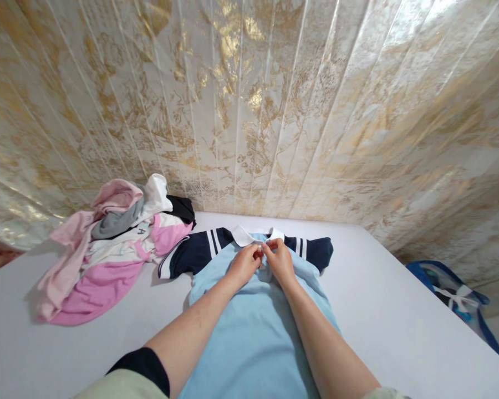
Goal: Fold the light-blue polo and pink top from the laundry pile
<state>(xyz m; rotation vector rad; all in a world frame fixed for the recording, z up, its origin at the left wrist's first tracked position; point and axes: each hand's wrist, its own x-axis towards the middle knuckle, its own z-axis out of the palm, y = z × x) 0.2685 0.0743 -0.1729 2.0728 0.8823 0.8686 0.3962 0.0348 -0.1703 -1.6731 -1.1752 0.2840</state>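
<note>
A light blue polo shirt (253, 332) lies spread on the table, its white collar (242, 237) at the far end. Its navy sleeves with white stripes stretch out to both sides. Just below the collar, my left hand (248, 261) pinches the shirt's front placket. My right hand (279, 259) pinches the same spot from the other side, with the fingertips of both hands almost meeting. Whether a button sits between the fingers is hidden.
A heap of clothes (103, 277) in pink, white, grey and black lies on the left of the white table (382, 321). Behind stands a curtain (233, 111) with a gold pattern. Beyond the right edge is a blue-edged bag (453, 299) with things inside.
</note>
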